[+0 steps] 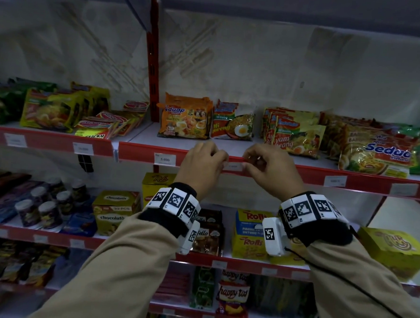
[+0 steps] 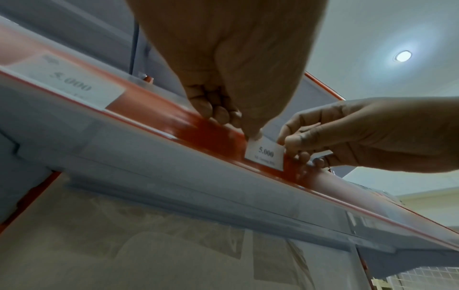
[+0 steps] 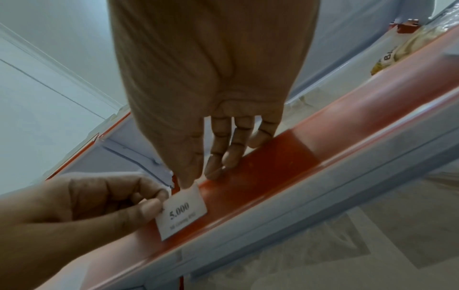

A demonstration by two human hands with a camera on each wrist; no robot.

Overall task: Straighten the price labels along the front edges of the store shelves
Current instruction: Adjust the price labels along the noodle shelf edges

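A small white price label [image 1: 232,166] reading 5.000 sits on the red front rail [image 1: 301,173] of the noodle shelf, between my two hands. My left hand [image 1: 222,159] pinches its left edge with thumb and forefinger, which shows clearly in the right wrist view, left hand [image 3: 154,204], label [image 3: 182,211]. My right hand [image 1: 246,163] pinches the right edge; in the left wrist view the right hand [image 2: 289,145] holds the label [image 2: 265,156] beside my left thumb. The label looks slightly tilted on the rail [image 2: 211,133].
More labels sit along the same rail: one reading 5.000 [image 1: 165,159] to the left, others [image 1: 335,180] [image 1: 403,189] to the right. Noodle packets [image 1: 185,116] stand just behind the rail. A red upright [image 1: 153,64] divides the shelves. Snack boxes [image 1: 249,237] fill the shelf below.
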